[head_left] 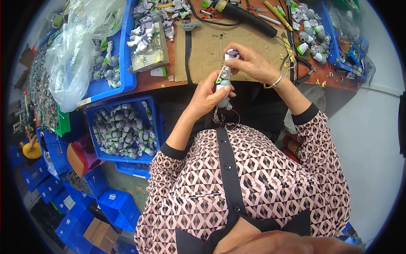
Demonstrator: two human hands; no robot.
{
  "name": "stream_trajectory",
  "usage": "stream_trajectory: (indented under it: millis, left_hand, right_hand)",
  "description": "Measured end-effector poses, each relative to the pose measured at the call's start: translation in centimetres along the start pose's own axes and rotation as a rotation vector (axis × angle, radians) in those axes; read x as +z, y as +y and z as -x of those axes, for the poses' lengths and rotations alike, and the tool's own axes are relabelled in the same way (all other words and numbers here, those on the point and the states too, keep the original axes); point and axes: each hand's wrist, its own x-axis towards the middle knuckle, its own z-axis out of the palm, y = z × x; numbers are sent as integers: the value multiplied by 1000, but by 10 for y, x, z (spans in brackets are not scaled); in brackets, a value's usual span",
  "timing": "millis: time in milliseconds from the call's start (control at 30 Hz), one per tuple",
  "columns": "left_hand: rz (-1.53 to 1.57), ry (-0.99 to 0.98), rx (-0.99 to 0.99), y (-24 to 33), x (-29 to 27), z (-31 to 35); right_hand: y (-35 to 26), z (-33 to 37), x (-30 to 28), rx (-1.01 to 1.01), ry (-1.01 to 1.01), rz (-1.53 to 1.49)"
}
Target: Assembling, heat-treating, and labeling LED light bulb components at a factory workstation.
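Small grey-and-white plastic housing (224, 83) held up at the front edge of a workbench (327, 79)

The left hand (206, 96) is closed around the rounded grey lower body of the housing, its thumb laid across the front. The right hand (253, 64) pinches a white-and-purple plastic piece (231, 54) between thumb and fingers, at the upper end of the housing; whether the two are joined cannot be told. A thin wire (239, 116) curves below the left hand, and a pale bangle (274, 81) circles the right wrist.

Just beyond the hands lies a cardboard sheet (203, 51), with a black-handled tool (249, 19) across its far side and a yellow stick (278, 15) near that. Pliers (304, 71) rest to the right of the cardboard. To its left, white-and-purple pieces lie on and around a grey box (151, 55).

Farther left, a blue tray (130, 70) holds more parts beside a clear plastic bag (71, 70). Below it, a blue bin (158, 120) is filled with grey-and-white housings. At the right end of the workbench, grey and white parts (311, 34) lie beside another blue tray (331, 36).
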Motion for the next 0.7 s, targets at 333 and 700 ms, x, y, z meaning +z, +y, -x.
stream_trajectory:
  millis: [333,700]
  left_hand:
    - [-387,116,145,10,1,-11]
    - [264,-9,104,16,-7,-19]
  right_hand:
    - [-3,-12,1,-245,166,341]
    - [-45,19,-3,-466,418,486]
